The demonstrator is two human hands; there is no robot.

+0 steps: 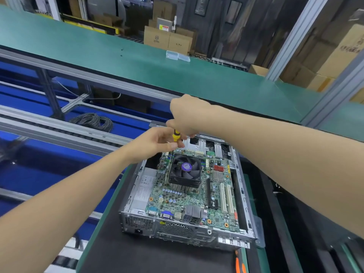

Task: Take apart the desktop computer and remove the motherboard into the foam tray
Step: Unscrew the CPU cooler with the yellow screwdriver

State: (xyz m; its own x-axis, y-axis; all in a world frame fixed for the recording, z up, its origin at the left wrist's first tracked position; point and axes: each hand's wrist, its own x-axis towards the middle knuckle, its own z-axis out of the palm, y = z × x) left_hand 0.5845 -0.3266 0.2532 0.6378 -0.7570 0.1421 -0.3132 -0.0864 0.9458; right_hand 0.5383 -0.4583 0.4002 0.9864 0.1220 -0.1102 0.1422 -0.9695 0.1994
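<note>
Our right hand grips the yellow screwdriver from above and our left hand pinches it lower, at the far edge of the open case, where the motherboard lies unremoved, so we judge unscrewing and the lift-out remain.

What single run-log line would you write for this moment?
left hand: pinches screwdriver | right hand: grips its handle | motherboard: in case

Green motherboard, yellow-black screwdriver, black fan (purple sticker), silver case
</note>
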